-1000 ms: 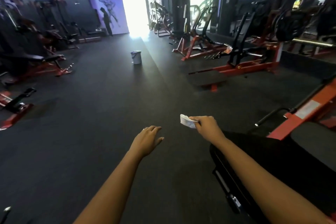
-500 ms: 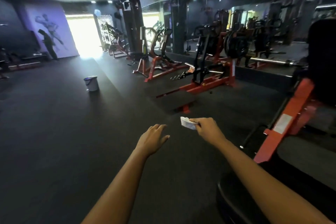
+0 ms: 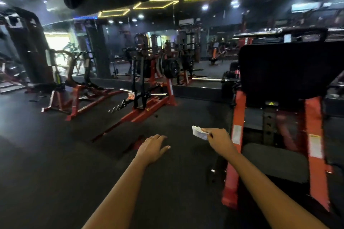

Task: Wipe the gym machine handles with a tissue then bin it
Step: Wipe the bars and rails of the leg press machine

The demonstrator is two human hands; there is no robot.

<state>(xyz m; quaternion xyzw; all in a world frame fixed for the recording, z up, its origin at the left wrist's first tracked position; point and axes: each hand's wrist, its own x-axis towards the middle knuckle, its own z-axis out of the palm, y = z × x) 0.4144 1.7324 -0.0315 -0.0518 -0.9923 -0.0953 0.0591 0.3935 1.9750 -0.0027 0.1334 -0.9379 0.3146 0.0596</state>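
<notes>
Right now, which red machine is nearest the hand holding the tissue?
The machine with the big black pad, its red upright beside the right hand and tissue; the middle machine and left machine stand farther off.

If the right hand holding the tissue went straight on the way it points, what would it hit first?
Probably nothing close: open floor lies ahead of the right hand and tissue, then likely the red weight machine, though depth is unclear.

White tissue (image 3: 198, 132), red-orange machine frame (image 3: 238, 117) w/ black pad (image 3: 279, 69), dark grey floor (image 3: 55, 154).
</notes>
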